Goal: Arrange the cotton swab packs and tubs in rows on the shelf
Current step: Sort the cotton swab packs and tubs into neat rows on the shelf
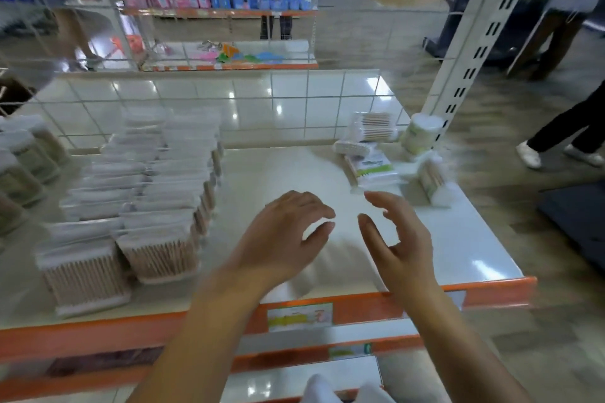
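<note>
Two neat rows of cotton swab packs (147, 206) fill the shelf (474, 239) at left, a jumbled pile of packs and tubs (393, 154) remains at right, while left hand (281, 235) and right hand (402, 239) hover spread and empty.

The shelf (281, 170) has a glossy white top and an orange front edge (360, 306), which carries a label (299, 316) in green, yellow and white. The swab packs in rows (157, 193) are clear plastic with pale wooden-brown sticks and white cotton ends, and the loose pack (373, 168) has a green and white label. The tub (420, 134) looks white with light green, and the wire grid (229, 101) behind is white.
</note>
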Tool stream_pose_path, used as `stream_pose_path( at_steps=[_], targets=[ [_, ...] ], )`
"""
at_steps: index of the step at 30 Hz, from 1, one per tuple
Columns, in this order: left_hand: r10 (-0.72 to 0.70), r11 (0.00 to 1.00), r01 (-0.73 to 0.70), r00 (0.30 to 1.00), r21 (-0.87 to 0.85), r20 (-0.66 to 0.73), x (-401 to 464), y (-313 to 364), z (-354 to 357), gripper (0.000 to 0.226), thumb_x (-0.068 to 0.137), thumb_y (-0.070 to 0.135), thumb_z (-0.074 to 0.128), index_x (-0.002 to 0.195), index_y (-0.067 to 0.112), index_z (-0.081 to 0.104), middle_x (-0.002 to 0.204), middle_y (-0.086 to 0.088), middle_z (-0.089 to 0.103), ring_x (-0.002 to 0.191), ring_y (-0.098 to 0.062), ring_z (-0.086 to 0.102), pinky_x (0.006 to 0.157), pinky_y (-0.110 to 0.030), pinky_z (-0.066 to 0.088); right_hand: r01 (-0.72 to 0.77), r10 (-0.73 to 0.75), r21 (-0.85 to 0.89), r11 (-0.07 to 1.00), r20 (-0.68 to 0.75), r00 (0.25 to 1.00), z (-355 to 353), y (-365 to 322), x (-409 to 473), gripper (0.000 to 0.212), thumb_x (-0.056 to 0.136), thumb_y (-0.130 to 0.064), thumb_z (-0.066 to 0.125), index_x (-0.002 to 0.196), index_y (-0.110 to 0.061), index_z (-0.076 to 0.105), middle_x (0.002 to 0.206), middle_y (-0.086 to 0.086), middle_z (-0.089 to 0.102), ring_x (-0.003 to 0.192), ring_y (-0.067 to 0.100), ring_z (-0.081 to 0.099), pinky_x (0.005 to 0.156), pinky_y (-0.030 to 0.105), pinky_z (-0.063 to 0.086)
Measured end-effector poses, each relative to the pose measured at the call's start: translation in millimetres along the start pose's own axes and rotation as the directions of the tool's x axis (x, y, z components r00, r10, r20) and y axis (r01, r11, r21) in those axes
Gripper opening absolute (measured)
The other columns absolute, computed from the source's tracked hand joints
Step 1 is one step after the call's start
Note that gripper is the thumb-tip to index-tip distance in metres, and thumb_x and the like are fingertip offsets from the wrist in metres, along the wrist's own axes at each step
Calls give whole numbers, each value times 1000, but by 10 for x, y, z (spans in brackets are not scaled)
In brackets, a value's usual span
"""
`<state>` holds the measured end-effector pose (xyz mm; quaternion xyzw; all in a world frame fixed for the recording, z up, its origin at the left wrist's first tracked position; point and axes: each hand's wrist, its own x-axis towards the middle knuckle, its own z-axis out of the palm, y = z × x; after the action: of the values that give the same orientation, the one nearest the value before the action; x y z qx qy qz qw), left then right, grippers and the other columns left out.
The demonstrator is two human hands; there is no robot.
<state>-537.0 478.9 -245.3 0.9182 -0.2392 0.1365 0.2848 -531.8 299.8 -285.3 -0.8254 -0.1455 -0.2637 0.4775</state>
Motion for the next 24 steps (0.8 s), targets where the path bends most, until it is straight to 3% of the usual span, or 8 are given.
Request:
stream_pose_path(
  at_steps=[3, 8, 10, 12, 14, 17, 19, 24],
  targets=[
    [-16, 999, 17, 1000, -47, 22, 122, 48, 188, 38, 85, 37, 42, 96, 14, 70, 93, 3, 68, 88, -16, 61, 78, -27, 46, -2, -11, -86, 996, -140, 990, -185, 146, 141, 29, 84, -26, 51, 104, -10, 64, 101, -3, 59, 93, 4, 53, 81, 3, 36],
    [-67, 987, 67, 998, -149, 8, 379, 99, 463, 13, 86, 16, 59, 91, 11, 71, 90, 1, 69, 86, -16, 62, 77, -26, 45, -156, 105, -140, 978, -316, 943, -406, 458, 585, 27, 81, -18, 52, 102, -6, 64, 104, 10, 62, 100, 28, 55, 83, 28, 40],
    [-106, 976, 99, 994, -192, -27, 503, 106, 538, 13, 86, 13, 59, 90, 11, 71, 90, 0, 69, 87, -16, 62, 78, -26, 46, -289, 227, -160, 944, -322, 919, -423, 546, 759, 36, 75, -21, 50, 106, -7, 64, 110, 12, 60, 106, 31, 50, 86, 26, 34],
    [-150, 965, 136, 988, -225, -46, 616, 108, 600, 14, 87, 11, 59, 92, 10, 71, 91, 0, 69, 87, -15, 62, 78, -24, 44, -451, 387, -234, 861, -271, 881, -408, 624, 876, 49, 72, -29, 48, 115, -9, 61, 120, 13, 55, 115, 32, 43, 92, 33, 32],
    [-200, 952, 184, 979, -246, -43, 669, 77, 675, 14, 87, 9, 57, 93, 8, 71, 91, -1, 69, 88, -16, 61, 79, -24, 44, -548, 507, -325, 771, -209, 836, -371, 689, 908, 46, 79, -29, 56, 121, -11, 56, 128, 14, 48, 122, 31, 37, 99, 41, 32],
    [-287, 930, 267, 957, -252, -47, 632, -72, 791, 15, 87, 7, 57, 93, 8, 70, 91, -5, 68, 79, -16, 57, 79, -30, 45, -565, 536, -342, 751, -184, 824, -326, 756, 866, 42, 78, -18, 63, 119, -13, 56, 125, 12, 46, 120, 30, 39, 99, 46, 36],
    [-321, 926, 299, 945, -233, -66, 600, -154, 837, 15, 86, 6, 57, 92, 8, 70, 88, -5, 67, 73, -12, 51, 75, -27, 44, -559, 522, -320, 765, -198, 829, -329, 784, 851, 45, 75, -14, 63, 120, -14, 56, 124, 11, 47, 118, 32, 42, 97, 47, 38],
    [-315, 935, 293, 945, -201, -86, 596, -188, 864, 15, 85, 4, 57, 90, 7, 70, 85, -4, 66, 81, -18, 55, 72, -17, 36, -497, 449, -403, 769, -214, 868, -339, 845, 795, 55, 69, -3, 62, 123, -12, 55, 122, 14, 52, 111, 37, 45, 87, 41, 40]
  ],
)
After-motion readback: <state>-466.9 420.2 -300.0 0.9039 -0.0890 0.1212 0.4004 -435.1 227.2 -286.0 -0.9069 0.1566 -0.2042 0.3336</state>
